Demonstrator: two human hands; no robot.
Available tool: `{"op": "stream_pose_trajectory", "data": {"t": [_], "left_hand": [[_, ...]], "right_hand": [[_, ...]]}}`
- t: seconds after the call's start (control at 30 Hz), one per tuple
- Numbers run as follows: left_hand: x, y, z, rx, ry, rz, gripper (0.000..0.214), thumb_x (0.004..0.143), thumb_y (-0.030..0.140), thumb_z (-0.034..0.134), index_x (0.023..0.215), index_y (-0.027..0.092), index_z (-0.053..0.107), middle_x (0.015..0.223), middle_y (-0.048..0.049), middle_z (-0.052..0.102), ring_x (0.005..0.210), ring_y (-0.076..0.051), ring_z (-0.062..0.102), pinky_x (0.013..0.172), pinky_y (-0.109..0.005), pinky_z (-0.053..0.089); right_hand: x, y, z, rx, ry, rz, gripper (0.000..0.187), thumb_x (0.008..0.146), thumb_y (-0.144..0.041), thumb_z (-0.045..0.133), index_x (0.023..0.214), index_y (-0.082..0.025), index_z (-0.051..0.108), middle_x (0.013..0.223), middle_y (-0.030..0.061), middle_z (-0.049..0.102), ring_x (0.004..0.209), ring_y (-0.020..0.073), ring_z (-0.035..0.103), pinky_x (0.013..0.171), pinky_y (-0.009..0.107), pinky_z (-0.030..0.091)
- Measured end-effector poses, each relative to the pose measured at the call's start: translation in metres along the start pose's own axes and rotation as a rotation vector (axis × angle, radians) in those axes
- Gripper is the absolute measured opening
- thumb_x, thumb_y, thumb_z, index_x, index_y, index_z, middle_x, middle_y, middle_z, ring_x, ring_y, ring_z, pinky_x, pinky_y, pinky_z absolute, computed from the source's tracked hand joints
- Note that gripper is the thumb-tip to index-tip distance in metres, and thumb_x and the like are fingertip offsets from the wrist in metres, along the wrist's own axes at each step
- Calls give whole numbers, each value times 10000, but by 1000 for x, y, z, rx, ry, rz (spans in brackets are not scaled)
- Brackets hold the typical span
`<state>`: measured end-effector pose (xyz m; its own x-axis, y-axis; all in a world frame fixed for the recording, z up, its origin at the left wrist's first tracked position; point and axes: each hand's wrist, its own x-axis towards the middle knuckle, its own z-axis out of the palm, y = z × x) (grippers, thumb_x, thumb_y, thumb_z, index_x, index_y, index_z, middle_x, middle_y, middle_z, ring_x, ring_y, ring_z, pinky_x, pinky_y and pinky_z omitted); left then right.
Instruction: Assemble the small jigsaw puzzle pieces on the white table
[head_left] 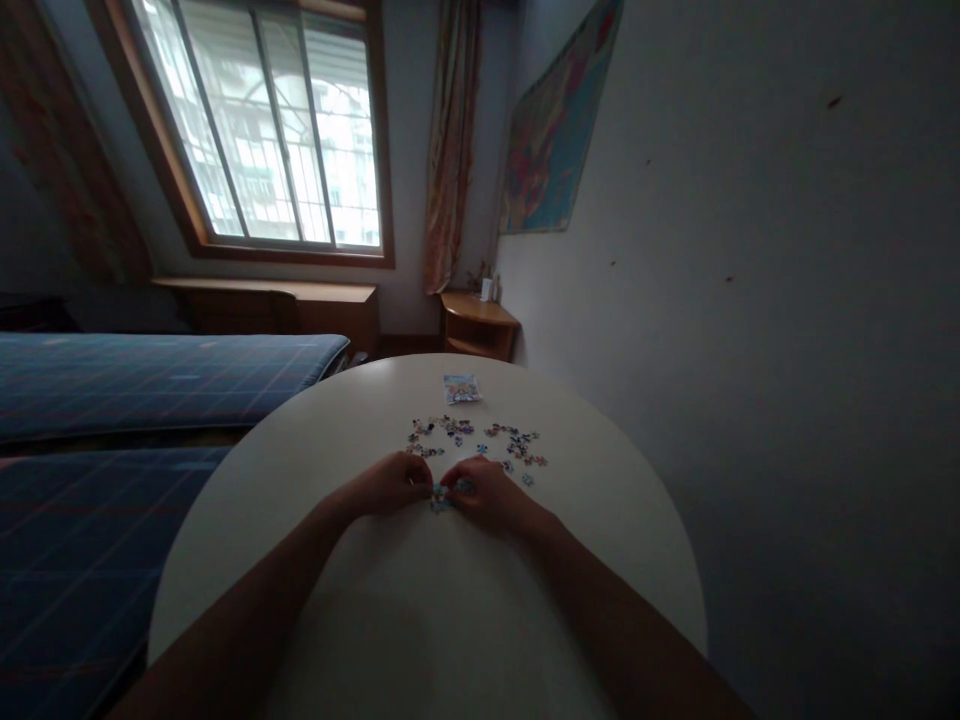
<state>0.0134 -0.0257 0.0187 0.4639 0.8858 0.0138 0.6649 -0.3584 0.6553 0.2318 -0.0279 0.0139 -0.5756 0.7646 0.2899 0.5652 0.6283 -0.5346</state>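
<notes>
Both hands meet over a small cluster of joined jigsaw puzzle pieces [438,505] lying on the round white table. My left hand [390,483] comes from the left, thumb and forefinger closed at the cluster's left edge. From the other side, my right hand [487,492] pinches at its right edge, fingers curled. Pale blue bits show under the right fingers, partly hidden. Just beyond the hands lie loose puzzle pieces [517,440], with another scattered group of pieces [450,425] to the left. A small printed picture packet [461,388] lies flat behind them.
The round table [300,600] stands beside a white wall [787,400] on the right. Beds with blue plaid covers [165,380] are at the left. Behind are a wooden desk [330,291], a corner shelf [480,309] and a window [277,130].
</notes>
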Motion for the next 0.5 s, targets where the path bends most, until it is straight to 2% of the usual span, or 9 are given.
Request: {"op": "stream_pose_trajectory", "data": {"t": [0.2,0.5], "left_hand": [[2,3,3,4,23,-31,215,774,324,583,807,149,704,767,-30,705,705,-157,623,632,-232,434],[3,-3,8,73,42,16,187,794,285,559,830,175,706,802,-25,714,716,-152,626,655,-233,439]], "right_hand": [[0,1,0,-16,-12,-16,148,785,-205,691,925,-225,737,933,42,730,947,189,624,870,312,438],[1,4,2,-57,-8,-64,140,786,-213,694,914,-230,747,922,40,726,935,182,630,877,304,434]]}}
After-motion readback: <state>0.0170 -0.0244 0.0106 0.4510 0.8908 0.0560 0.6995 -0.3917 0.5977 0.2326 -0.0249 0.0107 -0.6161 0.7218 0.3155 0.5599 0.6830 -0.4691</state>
